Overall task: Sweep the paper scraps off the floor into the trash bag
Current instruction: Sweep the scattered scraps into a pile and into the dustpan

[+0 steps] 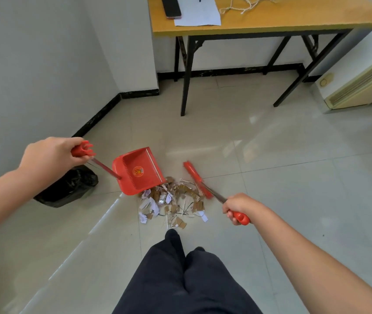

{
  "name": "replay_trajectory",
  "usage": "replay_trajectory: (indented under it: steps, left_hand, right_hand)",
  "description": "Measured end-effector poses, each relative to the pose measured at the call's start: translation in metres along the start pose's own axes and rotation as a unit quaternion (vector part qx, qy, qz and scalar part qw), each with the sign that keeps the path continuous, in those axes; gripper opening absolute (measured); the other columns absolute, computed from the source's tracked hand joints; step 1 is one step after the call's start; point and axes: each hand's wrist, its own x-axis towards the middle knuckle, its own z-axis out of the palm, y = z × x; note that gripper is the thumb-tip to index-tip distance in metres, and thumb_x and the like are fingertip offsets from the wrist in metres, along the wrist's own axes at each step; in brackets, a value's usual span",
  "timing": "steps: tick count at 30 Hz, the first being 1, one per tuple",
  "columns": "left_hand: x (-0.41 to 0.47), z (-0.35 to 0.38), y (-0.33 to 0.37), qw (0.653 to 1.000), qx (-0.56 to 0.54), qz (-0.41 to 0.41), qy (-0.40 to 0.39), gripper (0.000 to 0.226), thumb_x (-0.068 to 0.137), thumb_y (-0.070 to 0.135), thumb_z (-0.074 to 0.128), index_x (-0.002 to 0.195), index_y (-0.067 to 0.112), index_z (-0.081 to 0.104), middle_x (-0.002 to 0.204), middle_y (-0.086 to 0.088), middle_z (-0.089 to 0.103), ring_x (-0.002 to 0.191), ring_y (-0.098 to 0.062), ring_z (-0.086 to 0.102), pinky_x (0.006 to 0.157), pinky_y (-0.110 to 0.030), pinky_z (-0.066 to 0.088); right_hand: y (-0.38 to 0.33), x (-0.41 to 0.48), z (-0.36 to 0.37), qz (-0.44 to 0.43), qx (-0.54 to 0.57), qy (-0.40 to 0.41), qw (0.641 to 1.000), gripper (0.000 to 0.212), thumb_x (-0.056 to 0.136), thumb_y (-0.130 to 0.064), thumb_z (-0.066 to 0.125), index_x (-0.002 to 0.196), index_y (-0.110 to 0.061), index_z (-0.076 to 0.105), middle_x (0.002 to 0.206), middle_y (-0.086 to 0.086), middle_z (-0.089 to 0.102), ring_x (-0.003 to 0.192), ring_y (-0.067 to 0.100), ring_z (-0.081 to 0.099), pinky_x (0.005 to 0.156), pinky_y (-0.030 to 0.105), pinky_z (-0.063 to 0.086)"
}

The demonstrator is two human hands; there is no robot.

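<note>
Table (271, 28) beyond paper scraps (173, 200); trash bag (67, 189) left of dustpan (138, 171); broom (196, 177) right.

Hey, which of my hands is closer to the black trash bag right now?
Left. The left hand, holding the dustpan, appears right above the trash bag in the view. The right hand, holding the broom, is across the paper scraps from it.
</note>
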Motion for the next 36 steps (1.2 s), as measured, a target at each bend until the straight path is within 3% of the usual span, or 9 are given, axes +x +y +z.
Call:
replay_trajectory:
  steps: [4, 7, 11, 16, 21, 25, 30, 36]
  left_hand:
    - [-0.045, -0.014, -0.024, 0.999, 0.009, -0.032, 0.001, 0.019, 0.080, 0.043, 0.073, 0.090, 0.028, 0.067, 0.073, 0.003, 0.063, 0.078, -0.027, 0.063, 0.057, -0.028, 0.042]
    - [-0.078, -0.013, -0.044, 0.999, 0.024, -0.049, 0.005, 0.019, 0.080, 0.043, 0.072, 0.092, 0.029, 0.068, 0.070, 0.004, 0.060, 0.072, -0.024, 0.057, 0.056, -0.028, 0.041]
    - [-0.117, 0.000, -0.065, 0.998, 0.048, -0.047, 0.004, 0.025, 0.080, 0.046, 0.072, 0.098, 0.029, 0.069, 0.078, 0.001, 0.070, 0.079, -0.028, 0.066, 0.057, -0.030, 0.046]
    - [-0.139, 0.018, -0.089, 0.995, 0.086, -0.032, -0.042, 0.019, 0.080, 0.048, 0.069, 0.086, 0.030, 0.065, 0.074, 0.003, 0.067, 0.075, -0.026, 0.065, 0.057, -0.032, 0.051]
    - [-0.152, 0.043, -0.118, 0.985, 0.136, 0.038, -0.098, 0.019, 0.084, 0.049, 0.062, 0.091, 0.032, 0.065, 0.086, 0.009, 0.069, 0.081, -0.017, 0.067, 0.055, -0.026, 0.046]
    - [-0.145, 0.069, -0.147, 0.975, 0.141, 0.112, -0.127, 0.020, 0.087, 0.049, 0.057, 0.094, 0.031, 0.062, 0.092, 0.012, 0.069, 0.085, -0.011, 0.066, 0.052, -0.023, 0.032]
    - [-0.131, 0.093, -0.163, 0.975, 0.107, 0.127, -0.148, 0.018, 0.091, 0.045, 0.052, 0.092, 0.028, 0.057, 0.092, 0.007, 0.066, 0.086, -0.015, 0.064, 0.053, -0.025, 0.027]
    - [-0.111, 0.111, -0.183, 0.976, 0.087, 0.158, -0.121, 0.017, 0.089, 0.041, 0.054, 0.090, 0.025, 0.059, 0.088, 0.006, 0.066, 0.082, -0.017, 0.064, 0.050, -0.024, 0.023]
  right_hand:
    - [0.009, -0.012, -0.003, -0.017, -0.020, 0.027, 0.999, 0.012, 0.087, 0.006, 0.047, 0.084, -0.006, 0.048, 0.052, 0.008, 0.044, 0.029, 0.012, 0.039, 0.035, 0.013, 0.034]
    - [0.012, -0.016, -0.001, -0.024, -0.042, 0.045, 0.998, 0.016, 0.089, 0.004, 0.047, 0.077, -0.005, 0.046, 0.038, 0.007, 0.048, 0.021, 0.013, 0.042, 0.033, 0.012, 0.037]
    - [0.020, -0.016, 0.009, -0.016, -0.083, 0.048, 0.995, 0.011, 0.093, -0.001, 0.045, 0.083, -0.005, 0.044, 0.034, 0.008, 0.054, 0.024, 0.015, 0.053, 0.031, 0.013, 0.040]
    - [0.029, -0.010, 0.026, 0.007, -0.035, 0.021, 0.999, 0.016, 0.096, -0.003, 0.039, 0.080, -0.004, 0.042, 0.039, 0.010, 0.056, 0.025, 0.011, 0.053, 0.028, 0.009, 0.034]
    - [0.034, -0.008, 0.055, 0.040, 0.051, -0.005, 0.998, 0.018, 0.096, -0.003, 0.041, 0.078, -0.002, 0.043, 0.036, 0.009, 0.049, 0.022, 0.010, 0.046, 0.026, 0.009, 0.032]
    - [0.028, -0.009, 0.092, 0.049, 0.129, 0.000, 0.990, 0.019, 0.094, -0.003, 0.043, 0.075, -0.005, 0.042, 0.037, 0.005, 0.045, 0.022, 0.008, 0.040, 0.026, 0.011, 0.031]
    - [0.011, -0.008, 0.155, 0.031, 0.095, 0.036, 0.994, 0.014, 0.092, -0.002, 0.044, 0.079, -0.007, 0.043, 0.036, 0.005, 0.041, 0.022, 0.010, 0.036, 0.028, 0.012, 0.032]
    - [-0.022, -0.007, 0.213, 0.014, 0.038, 0.056, 0.998, 0.015, 0.088, 0.002, 0.047, 0.075, -0.004, 0.046, 0.039, 0.007, 0.043, 0.022, 0.013, 0.036, 0.030, 0.014, 0.035]
